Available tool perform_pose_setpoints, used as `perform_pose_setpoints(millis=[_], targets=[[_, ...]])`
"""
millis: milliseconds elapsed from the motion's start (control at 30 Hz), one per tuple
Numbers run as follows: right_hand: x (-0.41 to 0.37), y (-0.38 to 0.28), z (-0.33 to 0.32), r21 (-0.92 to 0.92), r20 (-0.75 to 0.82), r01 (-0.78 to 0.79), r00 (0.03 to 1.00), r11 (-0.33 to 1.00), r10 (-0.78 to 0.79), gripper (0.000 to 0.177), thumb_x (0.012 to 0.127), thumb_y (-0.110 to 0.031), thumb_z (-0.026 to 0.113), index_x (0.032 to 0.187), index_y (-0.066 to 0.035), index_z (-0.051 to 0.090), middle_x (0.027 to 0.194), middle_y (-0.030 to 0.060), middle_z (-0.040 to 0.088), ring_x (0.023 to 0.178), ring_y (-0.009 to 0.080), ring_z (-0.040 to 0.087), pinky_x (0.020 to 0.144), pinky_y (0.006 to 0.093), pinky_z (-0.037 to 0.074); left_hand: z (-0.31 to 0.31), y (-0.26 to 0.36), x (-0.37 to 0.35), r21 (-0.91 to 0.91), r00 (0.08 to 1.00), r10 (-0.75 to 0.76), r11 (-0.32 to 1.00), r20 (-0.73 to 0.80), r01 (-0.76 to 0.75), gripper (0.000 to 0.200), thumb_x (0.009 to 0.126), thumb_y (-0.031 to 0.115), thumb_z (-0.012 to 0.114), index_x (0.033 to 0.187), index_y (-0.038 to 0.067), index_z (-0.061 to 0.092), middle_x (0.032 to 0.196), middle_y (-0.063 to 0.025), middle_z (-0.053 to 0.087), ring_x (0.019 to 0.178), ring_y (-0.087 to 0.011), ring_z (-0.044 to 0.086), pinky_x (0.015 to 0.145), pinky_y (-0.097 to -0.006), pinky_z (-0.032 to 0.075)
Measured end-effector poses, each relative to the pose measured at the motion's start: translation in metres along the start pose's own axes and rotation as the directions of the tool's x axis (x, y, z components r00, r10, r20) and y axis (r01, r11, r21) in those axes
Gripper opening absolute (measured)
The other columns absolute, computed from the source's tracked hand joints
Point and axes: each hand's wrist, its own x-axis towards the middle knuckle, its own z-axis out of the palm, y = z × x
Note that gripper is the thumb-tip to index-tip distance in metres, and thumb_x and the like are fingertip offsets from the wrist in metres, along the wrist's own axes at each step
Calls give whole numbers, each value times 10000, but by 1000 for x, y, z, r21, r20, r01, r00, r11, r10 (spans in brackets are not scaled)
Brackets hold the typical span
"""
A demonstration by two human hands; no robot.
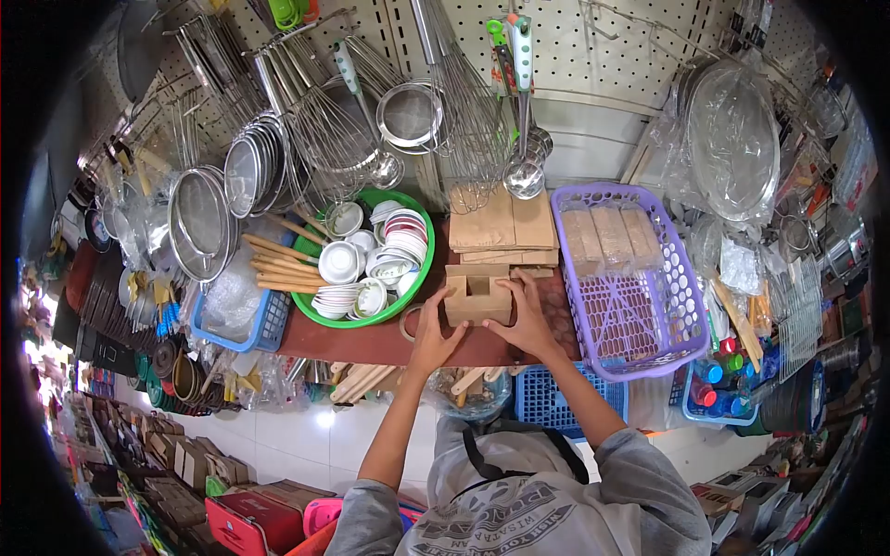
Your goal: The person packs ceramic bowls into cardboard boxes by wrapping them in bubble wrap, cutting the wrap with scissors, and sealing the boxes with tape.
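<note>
Cupping the small cardboard box [477, 304] between the left hand [432, 337] and the right hand [527, 322] near the front edge of the table [311, 343], between the green basin [357, 323] and the purple basket [649, 369], best steadying it by pressing lightly and evenly, without bowing the walls.

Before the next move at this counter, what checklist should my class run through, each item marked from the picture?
1. Left hand and right hand both on the small cardboard box: ok, one at each side.
2. Box top fully closed: not ok, a dark opening shows.
3. Box bottom secured: cannot tell, hidden from above.
4. Flat cardboard stack close by: ok, just beyond the box.
5. Free room in the purple basket: ok, the brown packs occupy its far part.
</note>
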Motion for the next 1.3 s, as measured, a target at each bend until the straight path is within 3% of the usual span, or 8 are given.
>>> perform_pose_setpoints(millis=[133,333,467,600,833,1000,1100,1300], targets=[[5,-33,-18,-73,15,62,998,995,-61,651,730,-242,830,1289,-118,521,1493,181,273,1428,432,250,1148,516,291,-17,33,-1,72,999,8,997,-41,-5,669,832,121,731,1405,42,396,1354,-188,488,1255,-352,475,1056,-433,382],[18,-63,-10,106,37,229,972,968,-234,426,794,-188,767,1179,-91,614,1432,155,408,1392,401,347,1133,506,314,-45,52,-13,6,986,-41,999,-160,42,438,856,88,684,1271,56,550,1251,-156,554,1208,-348,503,1037,-424,390],[32,-91,10,240,41,285,952,928,-303,307,841,-90,703,1142,-70,645,1326,129,527,1247,308,512,955,379,492,-72,59,-19,60,965,-15,998,-261,32,343,856,68,672,1188,38,592,1195,-155,588,1152,-334,530,1010,-409,404],[51,-106,47,374,142,232,943,898,-303,276,895,-131,649,1165,-73,641,1248,111,575,1145,275,563,822,341,544,-97,49,-23,47,933,-40,997,-358,61,309,863,51,663,1164,26,595,1163,-151,609,1123,-314,564,994,-394,419],[90,-124,100,117,118,344,927,931,-357,282,883,-82,617,1163,-89,652,1252,89,594,1162,303,566,918,382,501,-132,3,-12,-85,930,-104,993,-353,78,338,879,30,650,1210,19,583,1171,-142,618,1118,-255,597,977,-354,452],[115,-129,119,-21,160,327,934,945,-320,378,858,-99,634,1229,-168,617,1258,33,590,787,262,688,712,394,561,-148,-21,10,-219,961,-167,969,-222,118,361,922,49,625,1272,8,549,1228,-128,613,1171,-217,584,1011,-342,451],[125,-122,128,-155,233,269,945,951,-229,371,860,-101,632,1225,-170,615,1273,35,578,791,270,688,706,396,566,-155,-37,22,-303,975,-189,941,-113,148,399,938,48,609,1319,-5,500,1277,-132,591,1214,-221,568,1042,-341,436],[136,-109,142,-192,131,359,932,913,-339,220,869,-116,646,1072,-167,714,1101,-7,651,738,276,691,643,398,573,-153,-49,38,-324,989,-139,939,-46,117,442,940,20,578,1362,-1,449,1308,-149,559,1250,-234,541,1068,-349,412]])
